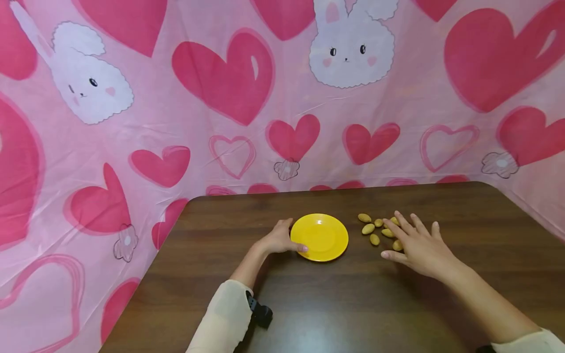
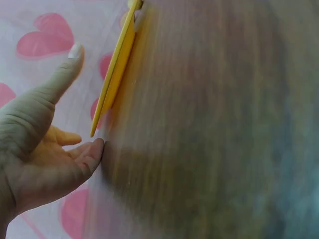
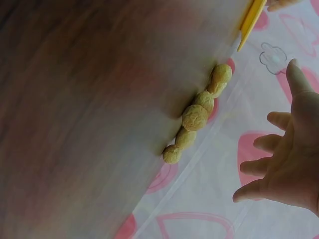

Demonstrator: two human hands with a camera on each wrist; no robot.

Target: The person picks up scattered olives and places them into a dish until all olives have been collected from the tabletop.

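Note:
A round yellow plate (image 1: 320, 238) lies on the brown wooden table. At its left rim is my left hand (image 1: 281, 239), thumb apart from the fingers. In the left wrist view the plate (image 2: 113, 74) is edge-on, with the thumb on one side of it and the fingers near the rim; neither is curled round it. Several small oval, wrinkled yellow-brown pieces (image 1: 368, 229), perhaps nuts or dried fruit, lie right of the plate. Over their right side my right hand (image 1: 423, 249) spreads its fingers, covering some. The right wrist view shows pieces (image 3: 195, 117) on the table, apart from the fingers.
The wooden table (image 1: 212, 294) has its far edge against a pink cloth (image 1: 238, 108) printed with hearts and rabbits. A black strap device (image 1: 261, 311) sits on the left wrist, by a cream sleeve (image 1: 222, 318).

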